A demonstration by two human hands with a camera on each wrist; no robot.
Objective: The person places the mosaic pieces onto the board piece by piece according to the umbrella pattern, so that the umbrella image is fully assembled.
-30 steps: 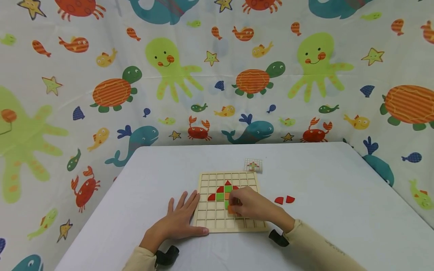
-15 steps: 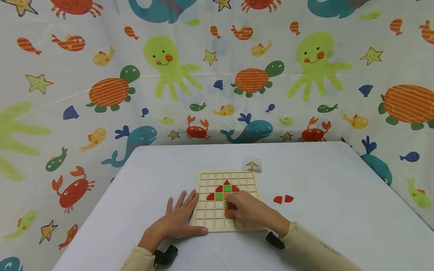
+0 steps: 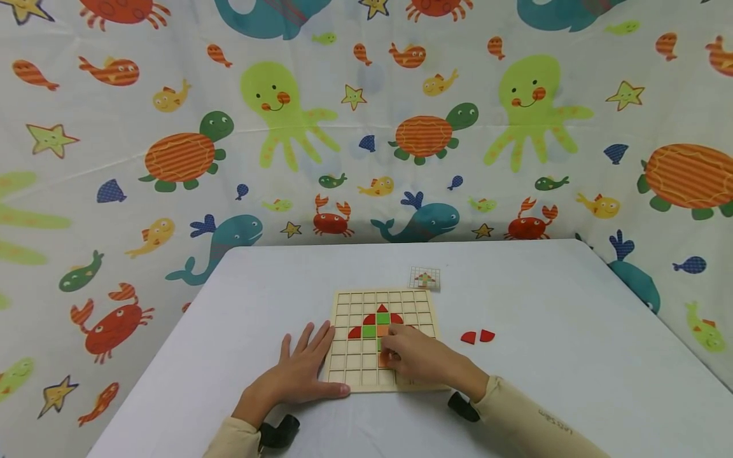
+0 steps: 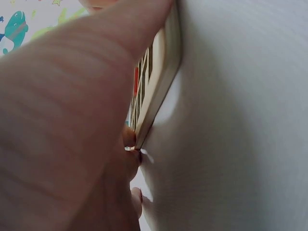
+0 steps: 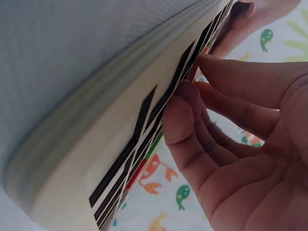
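Note:
A wooden grid board (image 3: 355,380) lies on the white table. In its cells sit a red triangle (image 3: 382,308), several red quarter-round tiles (image 3: 355,333), green square tiles (image 3: 369,331) and an orange square tile (image 3: 382,330). My right hand (image 3: 422,356) pinches a lower orange square tile (image 3: 383,360) with thumb and curled fingers, low over its cell. The right wrist view shows the thumb at that orange tile's edge (image 5: 193,70). My left hand (image 3: 300,375) rests spread, its fingertips at the board's left edge and its thumb along the front corner. The right hand covers some cells.
Two loose red quarter-round tiles (image 3: 487,335) lie on the table to the right of the board. Behind the board's far edge is a small pattern card (image 3: 424,278). A sea-animal curtain (image 3: 366,127) hangs beyond the table (image 3: 532,286).
My right hand has brought the lower orange tile slightly down and left into line with its cell, where it now lies flatter. The left hand stays put; the head view has shifted a little.

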